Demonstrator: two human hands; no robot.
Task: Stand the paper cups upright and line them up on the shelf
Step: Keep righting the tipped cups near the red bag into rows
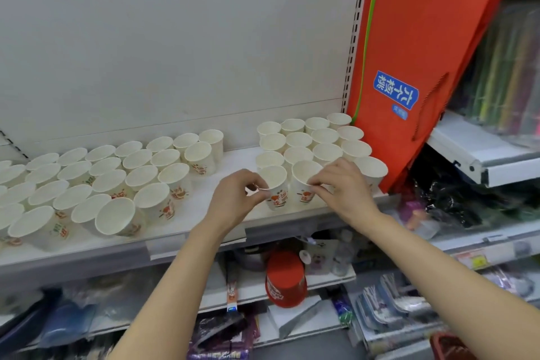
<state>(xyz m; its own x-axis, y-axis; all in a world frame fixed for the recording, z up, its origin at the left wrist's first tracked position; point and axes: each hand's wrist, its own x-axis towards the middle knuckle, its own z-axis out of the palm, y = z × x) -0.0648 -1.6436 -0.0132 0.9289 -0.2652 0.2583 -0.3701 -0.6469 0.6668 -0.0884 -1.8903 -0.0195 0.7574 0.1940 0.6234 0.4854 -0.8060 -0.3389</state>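
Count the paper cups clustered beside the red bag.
15 cups: three rows of four behind, plus three in front: one at the left hand, one at the right hand, one by the red bag. The right hand may hide another.

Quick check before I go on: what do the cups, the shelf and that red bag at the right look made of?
Cups: thin matte paper, cream inside, with rolled rims and printed orange art. Shelf: likely painted metal, smooth off-white, with a slotted upright. Red bag: looks like stiff matte paper or card, creased flat; non-woven fabric is possible.
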